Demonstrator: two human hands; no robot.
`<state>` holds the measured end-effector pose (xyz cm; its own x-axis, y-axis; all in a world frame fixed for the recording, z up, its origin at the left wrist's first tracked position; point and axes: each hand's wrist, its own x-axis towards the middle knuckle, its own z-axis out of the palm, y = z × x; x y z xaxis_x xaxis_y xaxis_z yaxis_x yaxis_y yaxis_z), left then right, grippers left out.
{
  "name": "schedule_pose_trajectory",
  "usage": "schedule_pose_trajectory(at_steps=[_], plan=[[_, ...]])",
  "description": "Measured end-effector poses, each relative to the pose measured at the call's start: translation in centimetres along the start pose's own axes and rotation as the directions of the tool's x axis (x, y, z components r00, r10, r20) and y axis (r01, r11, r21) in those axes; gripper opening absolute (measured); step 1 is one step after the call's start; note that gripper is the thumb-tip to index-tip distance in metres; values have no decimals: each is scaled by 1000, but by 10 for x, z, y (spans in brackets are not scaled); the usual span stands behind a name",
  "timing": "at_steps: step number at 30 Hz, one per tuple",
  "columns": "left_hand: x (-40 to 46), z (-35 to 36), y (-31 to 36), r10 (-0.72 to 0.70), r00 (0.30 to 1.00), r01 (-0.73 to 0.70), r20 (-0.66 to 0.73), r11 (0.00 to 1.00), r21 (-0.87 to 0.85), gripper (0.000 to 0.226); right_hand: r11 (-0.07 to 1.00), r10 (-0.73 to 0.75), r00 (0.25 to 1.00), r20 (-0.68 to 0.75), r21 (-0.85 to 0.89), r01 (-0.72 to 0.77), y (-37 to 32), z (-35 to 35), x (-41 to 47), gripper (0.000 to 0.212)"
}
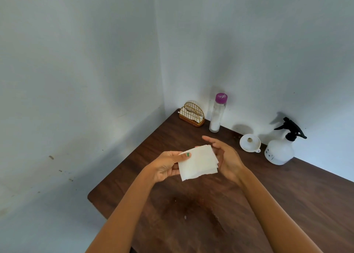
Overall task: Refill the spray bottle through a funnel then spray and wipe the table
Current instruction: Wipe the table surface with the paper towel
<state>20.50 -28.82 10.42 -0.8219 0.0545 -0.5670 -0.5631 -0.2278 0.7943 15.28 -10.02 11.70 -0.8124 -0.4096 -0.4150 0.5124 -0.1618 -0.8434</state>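
Done: the spray bottle [280, 151] is capped and set by the wall, the funnel [250, 143] beside it; filling looks finished.
Left: wet marks are seen on the surface [287, 191]; wiping is not yet done.
Hands: a folded paper towel [198, 163] is pinched by the left hand [166, 165]; it is steadied by the half-open right hand [226, 157], above the surface.

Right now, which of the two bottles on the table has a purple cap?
The tall, slim clear bottle beside the gold napkin holder in the corner. The other, the squat white spray bottle right of the funnel, carries a black trigger head instead.
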Motion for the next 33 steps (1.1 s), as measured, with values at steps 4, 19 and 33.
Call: schedule_pose_trajectory(at_steps=[4, 19, 33], plan=[[3, -1, -3, 10, 999, -11, 40, 1000, 25, 29, 956, 184, 983, 9, 230, -181, 23, -12, 4, 56], [36, -37, -54, 183, 948, -31, -261, 868, 496, 20, 969, 207, 938, -278, -74, -236, 94, 3, 12, 33], [51, -150, -121, 303, 697, 311, -650, 689, 654, 58, 299, -279, 831, -480, -866, -400, 82, -11, 166, 47]])
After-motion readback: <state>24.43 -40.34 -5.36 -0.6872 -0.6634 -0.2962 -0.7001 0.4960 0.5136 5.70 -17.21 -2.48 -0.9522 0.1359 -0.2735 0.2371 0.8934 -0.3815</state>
